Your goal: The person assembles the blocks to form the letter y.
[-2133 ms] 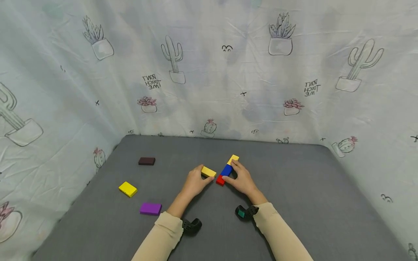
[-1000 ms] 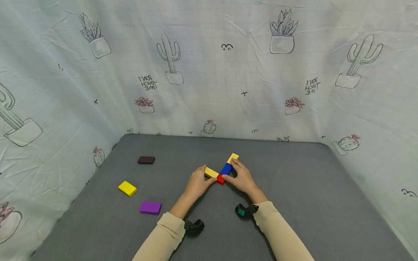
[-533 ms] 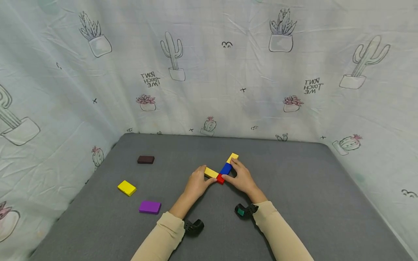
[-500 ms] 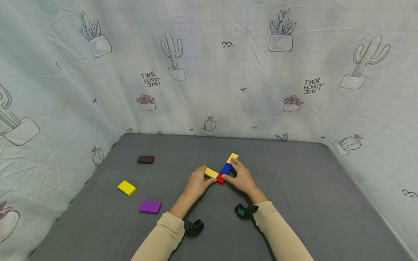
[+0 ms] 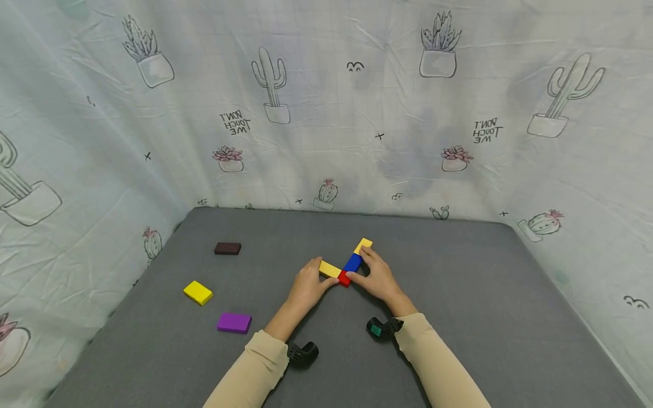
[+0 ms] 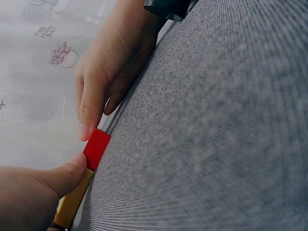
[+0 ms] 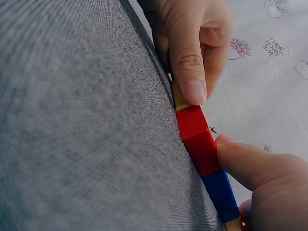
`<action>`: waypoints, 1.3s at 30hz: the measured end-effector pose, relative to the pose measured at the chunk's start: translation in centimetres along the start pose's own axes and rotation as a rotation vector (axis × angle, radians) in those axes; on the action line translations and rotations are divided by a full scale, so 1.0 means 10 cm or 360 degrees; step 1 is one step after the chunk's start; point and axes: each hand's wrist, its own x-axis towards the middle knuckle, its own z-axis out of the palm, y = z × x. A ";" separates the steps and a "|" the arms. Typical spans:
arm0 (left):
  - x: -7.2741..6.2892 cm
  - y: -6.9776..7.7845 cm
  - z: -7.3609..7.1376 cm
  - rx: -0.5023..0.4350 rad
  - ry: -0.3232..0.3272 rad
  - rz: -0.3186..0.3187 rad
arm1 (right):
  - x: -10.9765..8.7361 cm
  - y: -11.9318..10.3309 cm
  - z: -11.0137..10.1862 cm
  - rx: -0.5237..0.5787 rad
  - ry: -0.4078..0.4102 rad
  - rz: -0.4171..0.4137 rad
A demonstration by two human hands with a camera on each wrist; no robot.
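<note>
My left hand (image 5: 306,286) pinches a pale yellow block (image 5: 329,269) between thumb and fingers, one end of it against a red block (image 5: 344,278). From the red block a slanting row runs away from me: a blue block (image 5: 352,263), then another yellow block (image 5: 363,246) at the far end. Together they form a V on the table. My right hand (image 5: 380,280) holds this row, thumb at the red block and fingers by the far yellow one. In the right wrist view the right thumb (image 7: 245,161) presses the side of the red block (image 7: 201,151); its other fingers are mostly hidden.
To the left on the grey table (image 5: 459,317) lie a dark brown block (image 5: 227,249), a bright yellow block (image 5: 198,293) and a purple block (image 5: 234,323). A cactus-print curtain (image 5: 326,113) closes off the back and sides.
My left hand has slid the pale yellow block to the right until its end meets the red block. Over the last second both hands have stayed almost still.
</note>
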 end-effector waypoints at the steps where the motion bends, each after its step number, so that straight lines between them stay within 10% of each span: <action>1: 0.00 0.00 0.00 -0.0004 -0.0003 -0.0008 | 0.00 0.00 0.00 0.0001 0.0001 -0.0001; 24: 0.06 0.01 -0.12 -0.0160 -0.0137 -0.0060 | 0.01 0.02 -0.07 -0.0004 -0.0045 -0.0004; 39: 0.14 -0.36 -0.54 -0.0271 0.0032 -0.0237 | -0.01 0.02 -0.06 0.0032 -0.0074 0.0019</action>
